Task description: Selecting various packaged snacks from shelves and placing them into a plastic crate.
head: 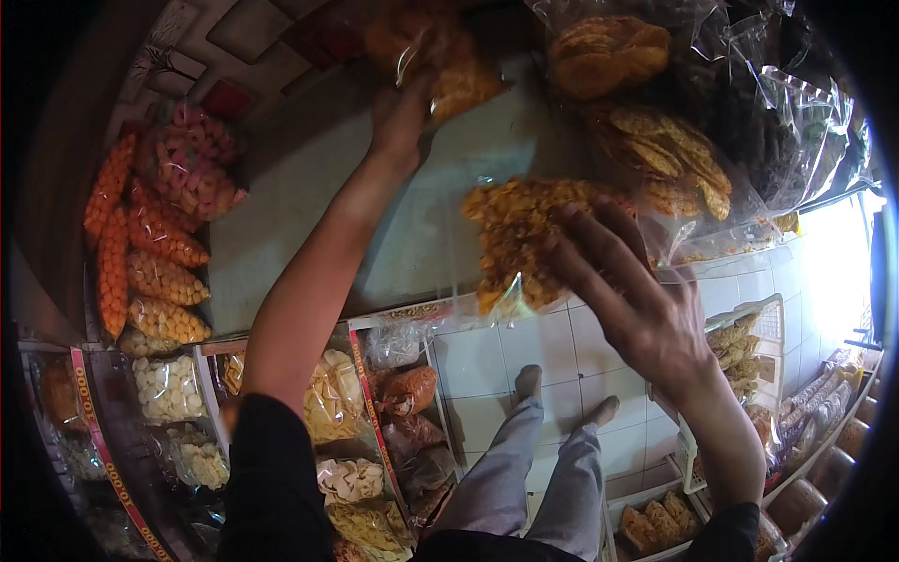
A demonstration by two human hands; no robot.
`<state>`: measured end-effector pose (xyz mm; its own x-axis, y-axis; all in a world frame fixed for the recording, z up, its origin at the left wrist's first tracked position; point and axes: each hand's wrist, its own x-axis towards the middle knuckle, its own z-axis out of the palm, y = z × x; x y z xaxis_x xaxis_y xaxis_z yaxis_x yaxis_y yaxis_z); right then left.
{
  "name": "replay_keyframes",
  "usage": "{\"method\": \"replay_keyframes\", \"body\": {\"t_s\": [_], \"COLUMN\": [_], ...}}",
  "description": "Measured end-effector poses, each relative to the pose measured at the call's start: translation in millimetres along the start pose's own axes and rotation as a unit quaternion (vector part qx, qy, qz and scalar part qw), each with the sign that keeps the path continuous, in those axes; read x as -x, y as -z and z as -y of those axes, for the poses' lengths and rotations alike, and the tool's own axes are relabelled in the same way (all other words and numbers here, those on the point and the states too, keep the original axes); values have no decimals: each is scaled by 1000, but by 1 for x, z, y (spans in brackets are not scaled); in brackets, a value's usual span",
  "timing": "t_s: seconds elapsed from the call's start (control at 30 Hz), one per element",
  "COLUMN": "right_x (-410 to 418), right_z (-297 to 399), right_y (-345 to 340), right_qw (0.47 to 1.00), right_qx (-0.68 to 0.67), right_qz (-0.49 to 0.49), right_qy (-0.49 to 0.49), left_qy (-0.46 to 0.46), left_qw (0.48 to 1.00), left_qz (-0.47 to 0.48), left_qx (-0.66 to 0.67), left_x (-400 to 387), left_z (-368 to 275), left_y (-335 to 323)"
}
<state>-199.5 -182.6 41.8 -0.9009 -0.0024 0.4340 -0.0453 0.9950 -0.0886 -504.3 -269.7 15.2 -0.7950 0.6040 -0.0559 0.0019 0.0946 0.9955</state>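
At the top of the view, my left hand (pixel 404 116) grips a clear plastic bag of orange-brown snacks (pixel 467 81), partly lost in shadow. Below it and to the right, my right hand (pixel 639 302) holds a clear bag of crunchy orange-brown chips (pixel 520 239). Its fingers lie spread across the bag's right side, and the thumb is hidden. This bag overlaps the front edge of a grey-green shelf top (pixel 295 246). Next to my right hand, bags of flat brown crackers (pixel 660 154) sit on the right part of the shelf.
Bags of orange and yellow puffed balls (pixel 165 274) and pink ring snacks (pixel 189 158) stand at the left end. Lower racks hold bagged crackers (pixel 337 393) behind price strips (pixel 369 400). A white plastic basket (pixel 776 351) and several jars (pixel 797 502) are at right, beside the tiled floor (pixel 477 414).
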Motion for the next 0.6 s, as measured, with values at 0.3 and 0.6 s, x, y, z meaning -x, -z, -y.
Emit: {"method": "replay_keyframes", "body": {"t_s": [0.3,0.6], "right_x": [-9,5], "right_z": [6,42], "right_y": [-4,12], "right_qw": [972,865], "right_qx": [-160,-479], "right_qz": [-88,-145], "right_qy": [148,46], "left_qy": [37,-26], "left_qw": [989,991], "left_qz": [-70,-125], "left_qx": [125,35], "left_x": [126,220], "left_z": [-3,9], "left_y": [43,86]}}
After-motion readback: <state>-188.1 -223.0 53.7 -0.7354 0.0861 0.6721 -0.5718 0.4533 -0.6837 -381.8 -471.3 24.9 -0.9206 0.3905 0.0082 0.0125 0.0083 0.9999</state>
